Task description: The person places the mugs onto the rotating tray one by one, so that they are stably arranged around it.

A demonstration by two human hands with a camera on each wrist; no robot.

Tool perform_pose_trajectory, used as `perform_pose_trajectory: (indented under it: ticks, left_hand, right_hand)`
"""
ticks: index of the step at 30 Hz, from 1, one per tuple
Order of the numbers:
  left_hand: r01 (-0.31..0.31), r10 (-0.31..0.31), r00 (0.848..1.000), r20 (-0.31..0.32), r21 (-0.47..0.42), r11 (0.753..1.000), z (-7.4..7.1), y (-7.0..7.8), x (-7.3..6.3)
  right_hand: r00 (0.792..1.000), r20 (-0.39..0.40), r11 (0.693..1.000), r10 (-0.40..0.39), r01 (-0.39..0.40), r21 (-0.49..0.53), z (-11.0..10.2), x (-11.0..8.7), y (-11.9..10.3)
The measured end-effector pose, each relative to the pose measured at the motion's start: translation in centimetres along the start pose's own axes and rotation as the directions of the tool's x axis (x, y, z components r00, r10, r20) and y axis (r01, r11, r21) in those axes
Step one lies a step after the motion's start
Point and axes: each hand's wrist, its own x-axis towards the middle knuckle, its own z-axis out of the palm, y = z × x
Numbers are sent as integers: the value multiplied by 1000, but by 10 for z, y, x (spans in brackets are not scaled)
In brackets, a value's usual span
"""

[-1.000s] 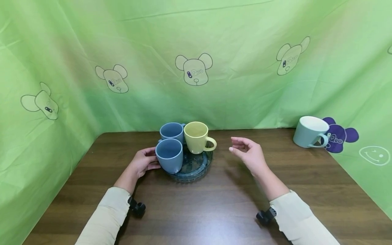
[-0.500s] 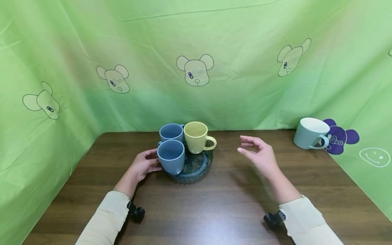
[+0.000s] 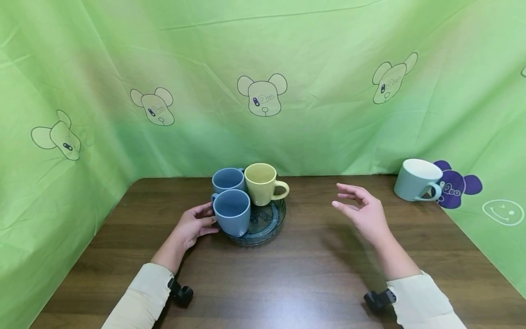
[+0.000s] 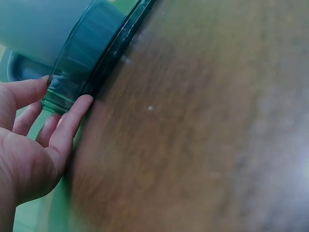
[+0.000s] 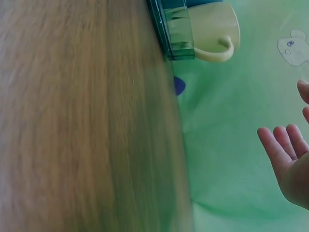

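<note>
Spread loosely, the left hand [image 3: 192, 227] touches the dish [image 3: 267, 223] at its left, the right hand [image 3: 364, 214] hangs spread right of it, and a sharp push could topple the mugs [image 3: 232, 215] crowded in it.

Two blue mugs [image 3: 232, 222] [image 3: 227, 179], one yellow mug [image 3: 260, 188], one teal mug [image 3: 411, 181], one glass dish [image 3: 268, 225].

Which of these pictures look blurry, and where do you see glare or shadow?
Head view: mostly crisp, with pale glare on the table and a soft shadow below the right hand; left wrist view: table blurred, glare at the picture's right edge; right wrist view: table smeared, yellow mug outlined more clearly.
</note>
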Motion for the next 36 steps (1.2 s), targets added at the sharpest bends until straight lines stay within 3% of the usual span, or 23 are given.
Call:
perform_pose_trajectory:
  ticks: [16,30,36]
  left_hand:
    - [-31,30,999,-25,-51,998,6,-8,-12]
    - [-5,1,998,-59,-67,998,10,-12,-19]
    - [1,-5,999,-53,-81,997,9,-12,-24]
  right_hand:
    - [993,-119,974,20,8,228,-32,-6,0]
    - [976,-213,981,50,-8,193,-61,-13,8]
    - [962,-259,972,85,-24,232,-70,-16,11]
